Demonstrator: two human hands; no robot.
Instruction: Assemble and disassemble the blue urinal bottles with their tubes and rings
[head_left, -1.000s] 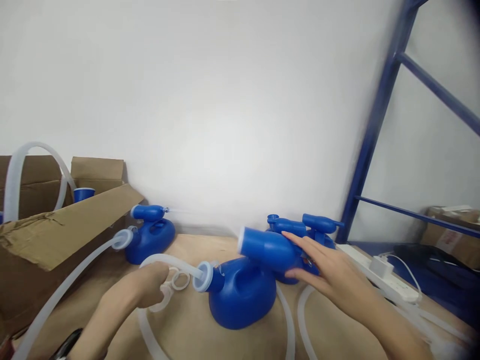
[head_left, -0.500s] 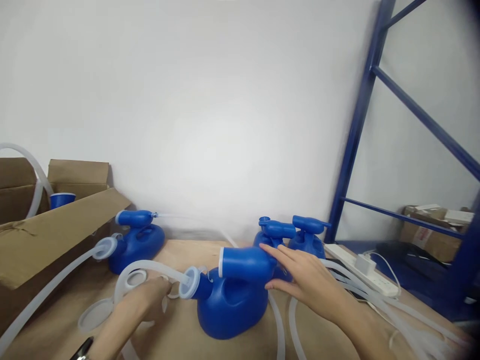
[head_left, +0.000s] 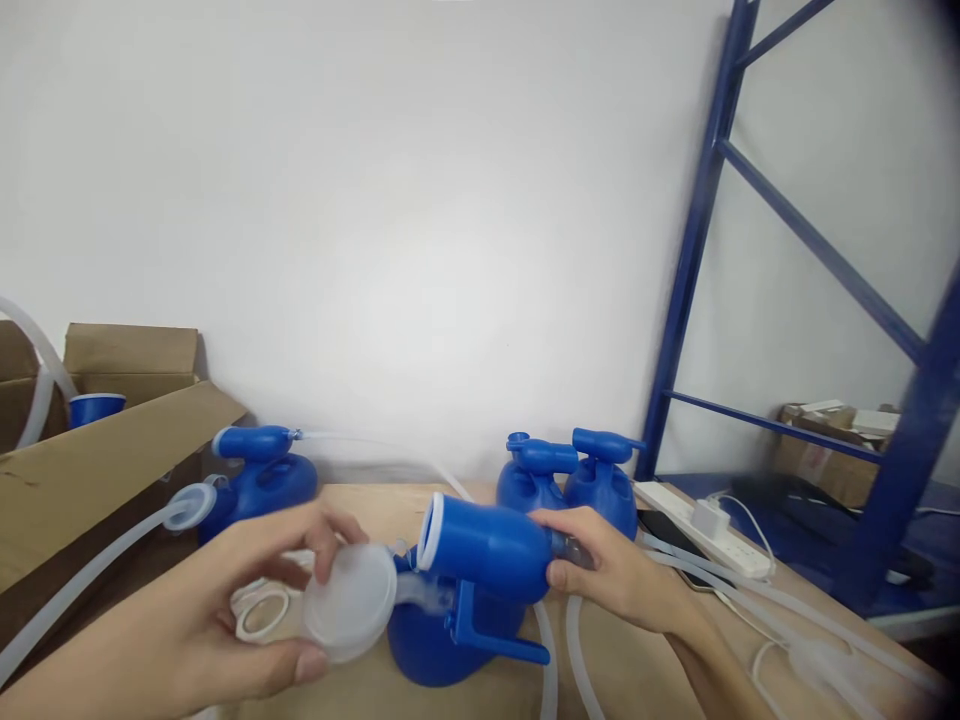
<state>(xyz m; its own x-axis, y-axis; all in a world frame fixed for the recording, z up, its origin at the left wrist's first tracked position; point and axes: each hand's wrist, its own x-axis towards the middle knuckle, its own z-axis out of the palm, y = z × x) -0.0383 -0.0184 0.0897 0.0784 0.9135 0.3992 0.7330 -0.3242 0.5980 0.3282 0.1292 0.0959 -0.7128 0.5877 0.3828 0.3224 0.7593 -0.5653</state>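
Note:
My left hand (head_left: pixel 191 600) grips a round translucent white lid (head_left: pixel 351 604) between thumb and fingers, in front of a blue plastic jug (head_left: pixel 424 655). Behind those fingers sits a white ring (head_left: pixel 262 615). The fingers and thumb of my right hand (head_left: pixel 619 570) are closed on the narrow end of a blue cup-shaped urinal head (head_left: pixel 484 545), its white-rimmed mouth facing left. This head is tilted above the jug, and a blue clip arm (head_left: pixel 502 642) hangs below it. Part of the jug is hidden behind both.
Another blue jug (head_left: pixel 274 485) with a tube stands at the left beside an open cardboard box (head_left: pixel 112 450). Two more jugs (head_left: pixel 529 485) are at the back. Clear tubes (head_left: pixel 720 585), a phone (head_left: pixel 671 540) and a power strip (head_left: pixel 739 545) lie right, near blue shelving (head_left: pixel 686 280).
My left hand has come up from the table with the lid. My right hand now pinches the urinal head's narrow end, and the head has tilted, its mouth tipping upward. The view has shifted slightly.

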